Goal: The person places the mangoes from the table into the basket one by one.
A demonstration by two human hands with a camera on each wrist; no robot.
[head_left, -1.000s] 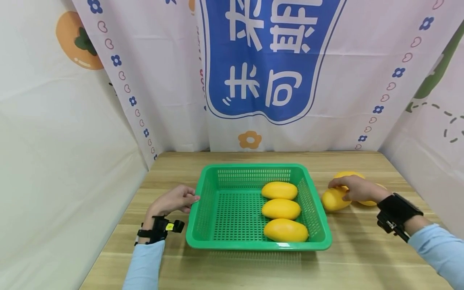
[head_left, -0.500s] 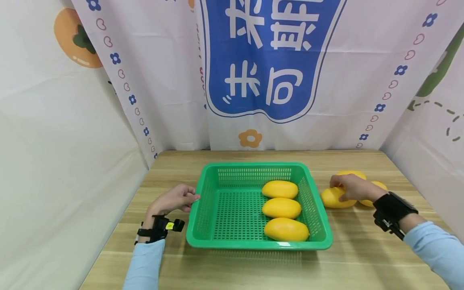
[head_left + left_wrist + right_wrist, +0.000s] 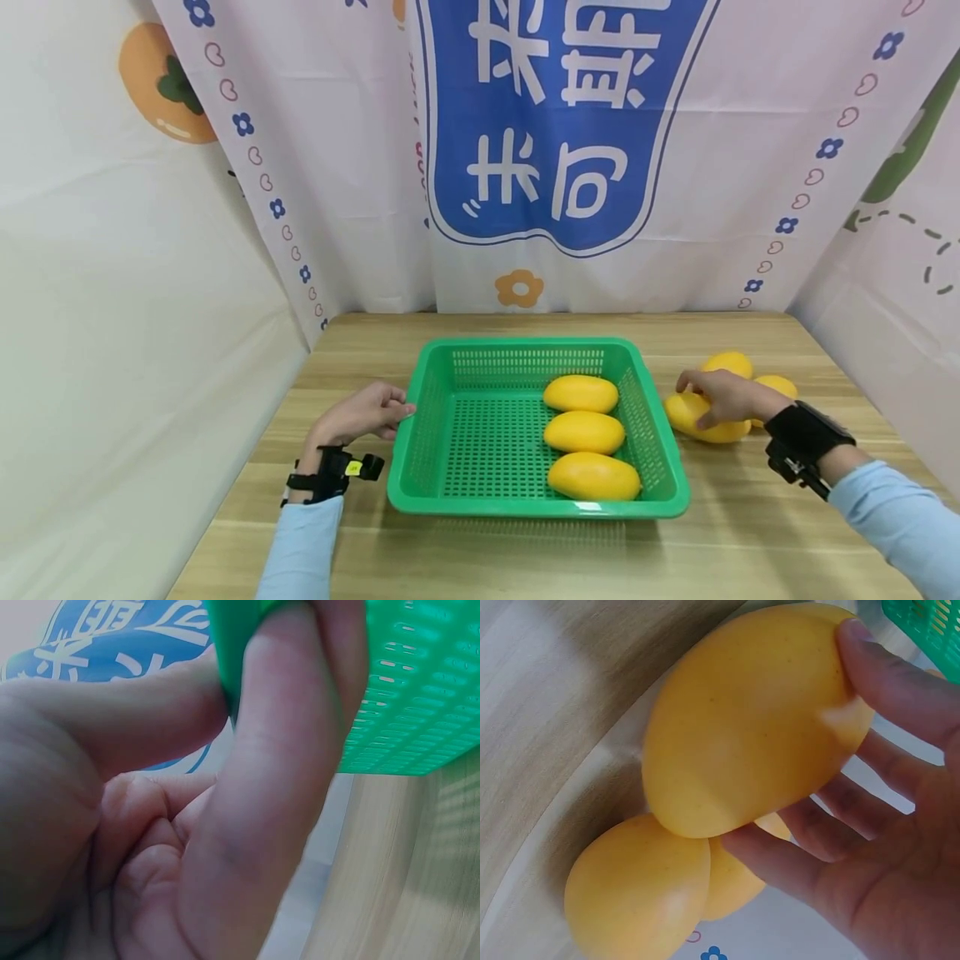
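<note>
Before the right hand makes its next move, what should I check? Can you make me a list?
1. Left hand pinching the green basket by its rim: ok.
2. Right hand holding a yellow fruit: ok.
3. That fruit lifted off the table: cannot tell.
4. Right hand over the basket: not ok, it's to the right of it.
5. Space in the basket: ok, the three fruits inside sit on its right side.

Head view: near side, facing far and down, whole basket (image 3: 487, 506). Left wrist: close, left rim (image 3: 229, 645). Right wrist: close, yellow fruits (image 3: 750, 720) at right. Basket in all.
</note>
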